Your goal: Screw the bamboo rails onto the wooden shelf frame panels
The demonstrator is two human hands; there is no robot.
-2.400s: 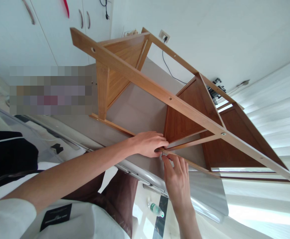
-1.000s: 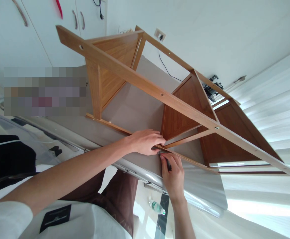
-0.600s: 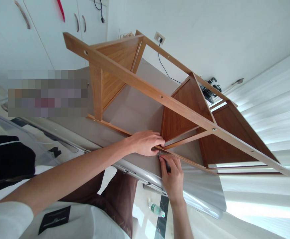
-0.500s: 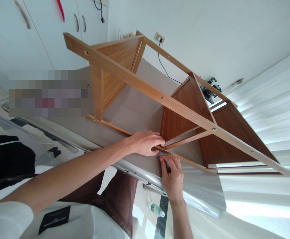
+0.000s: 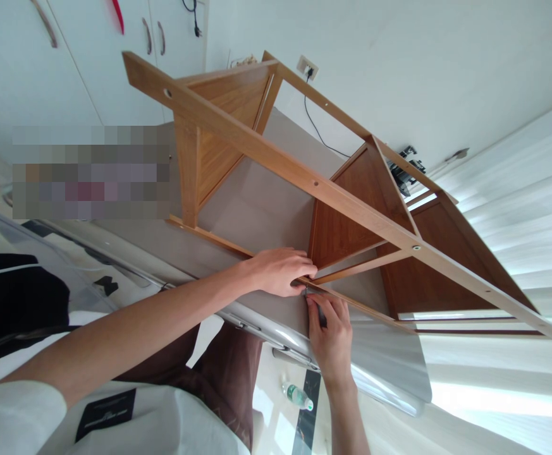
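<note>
A wooden shelf frame [image 5: 257, 148] with several slanting panels lies on its side on a grey-brown surface [image 5: 276, 196]. My left hand [image 5: 282, 272] is closed round its near lower rail, where the middle shelf panel [image 5: 342, 221] meets it. Just below that joint, my right hand [image 5: 331, 328] is pinched, its thumb and fingertips close to the rail. A thin metallic piece shows between the fingertips and the rail, too small to name. Something dark shows inside the right palm, mostly hidden by the fingers.
A metal rail runs along the surface's near edge. On the floor lies a plastic bottle [image 5: 298, 397]. White cabinets [image 5: 90, 57] stand at the back left. Near the wall are a plugged-in cord [image 5: 310, 114] and a black device [image 5: 404, 170]. White curtains [image 5: 517, 253] hang at right.
The view has shifted slightly, so the shelf frame appears a little further right. Both hands keep their places at the joint, with hardly any visible movement.
</note>
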